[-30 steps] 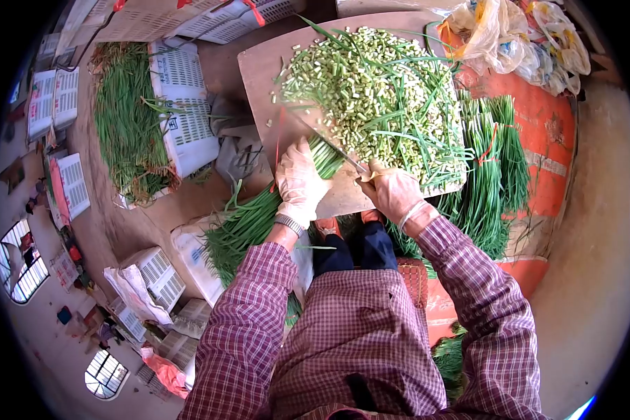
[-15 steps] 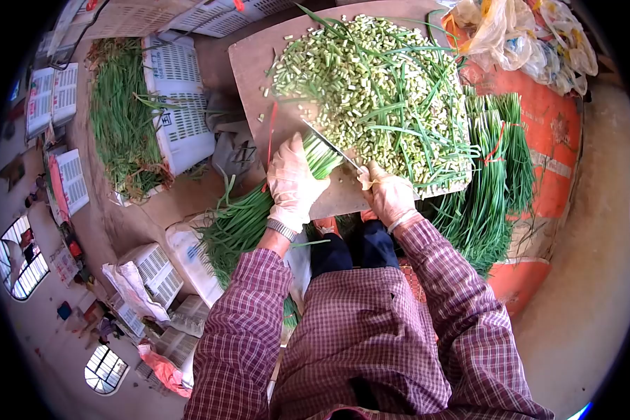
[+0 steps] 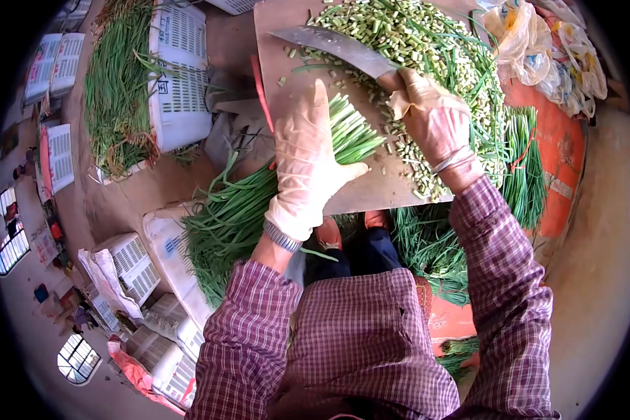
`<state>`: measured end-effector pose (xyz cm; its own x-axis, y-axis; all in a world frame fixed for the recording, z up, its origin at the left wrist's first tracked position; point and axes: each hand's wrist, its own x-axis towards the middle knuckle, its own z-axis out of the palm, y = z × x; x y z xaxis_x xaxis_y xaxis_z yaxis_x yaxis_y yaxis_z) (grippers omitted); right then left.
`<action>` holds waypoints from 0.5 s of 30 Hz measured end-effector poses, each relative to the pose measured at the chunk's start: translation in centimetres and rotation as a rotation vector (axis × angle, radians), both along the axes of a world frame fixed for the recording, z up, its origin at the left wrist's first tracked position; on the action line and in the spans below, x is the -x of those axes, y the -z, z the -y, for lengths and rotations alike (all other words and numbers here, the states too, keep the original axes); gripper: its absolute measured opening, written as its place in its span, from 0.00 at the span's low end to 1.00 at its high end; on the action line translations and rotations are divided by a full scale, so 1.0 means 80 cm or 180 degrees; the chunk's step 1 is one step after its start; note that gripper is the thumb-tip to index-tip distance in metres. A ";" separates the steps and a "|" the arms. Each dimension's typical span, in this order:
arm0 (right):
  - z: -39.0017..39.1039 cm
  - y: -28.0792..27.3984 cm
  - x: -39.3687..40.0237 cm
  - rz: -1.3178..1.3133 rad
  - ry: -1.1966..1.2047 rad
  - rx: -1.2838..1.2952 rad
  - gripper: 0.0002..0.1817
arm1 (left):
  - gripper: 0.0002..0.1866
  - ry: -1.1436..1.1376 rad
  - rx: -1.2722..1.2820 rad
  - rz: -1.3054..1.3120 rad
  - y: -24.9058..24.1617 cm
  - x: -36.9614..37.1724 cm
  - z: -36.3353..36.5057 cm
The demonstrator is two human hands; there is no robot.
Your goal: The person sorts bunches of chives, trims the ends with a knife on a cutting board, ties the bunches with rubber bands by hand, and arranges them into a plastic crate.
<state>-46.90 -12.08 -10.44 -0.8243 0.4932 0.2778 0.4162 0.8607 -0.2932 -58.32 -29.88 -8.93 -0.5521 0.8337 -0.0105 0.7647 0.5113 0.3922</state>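
Observation:
In the head view, my gloved left hand (image 3: 304, 157) lies over a bundle of garlic chives (image 3: 227, 217), thumb spread to the right and fingers round the stalks. The pale cut ends (image 3: 353, 129) stick out past the thumb on the cutting board (image 3: 336, 203). My gloved right hand (image 3: 434, 115) grips a knife (image 3: 339, 50) by its handle. Its broad blade points left, raised over the board and apart from the bundle. A heap of short chopped pieces (image 3: 413, 35) with loose green leaves covers the board's far and right side. A red strip (image 3: 261, 94) shows left of the bundle.
A white crate (image 3: 182, 77) stands at left beside a pile of long green stalks (image 3: 115, 84). Tied bundles (image 3: 521, 168) lie right of the board on an orange surface (image 3: 563, 168). Plastic bags (image 3: 532, 42) are at upper right. More crates (image 3: 129, 266) stand lower left.
The knife has left the stalk ends and swung up and left, its blade now flat to view. My right hand has moved up and right; the left stays on the bundle. The view has shifted.

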 end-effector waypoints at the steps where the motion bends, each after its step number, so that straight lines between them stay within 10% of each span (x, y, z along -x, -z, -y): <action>1: -0.006 0.005 0.000 0.0193 0.0011 -0.0036 0.14 | 0.77 -0.0017 0.0091 0.0293 -0.003 0.002 0.010; 8: 0.015 -0.043 -0.024 -0.0311 -0.0330 -0.0300 0.20 | 0.56 -0.0602 -0.1000 0.0284 -0.020 -0.036 0.128; 10: 0.044 -0.040 -0.008 -0.0868 -0.0259 0.1439 0.18 | 0.45 -0.0671 -0.1325 0.0268 -0.018 -0.058 0.158; 13: 0.084 -0.046 0.028 -0.0033 -0.1757 -0.0109 0.40 | 0.31 -0.0614 -0.1706 0.0626 -0.007 -0.081 0.189; 15: 0.115 -0.038 0.052 0.0134 -0.2204 -0.0747 0.37 | 0.27 -0.0721 -0.1747 0.0727 -0.005 -0.096 0.203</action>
<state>-51.05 -21.26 -7.42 -0.9380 -0.2133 0.2732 -0.2391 0.9688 -0.0645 -50.66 -46.08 -8.56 -0.7497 0.6139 0.2469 0.5273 0.3288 0.7835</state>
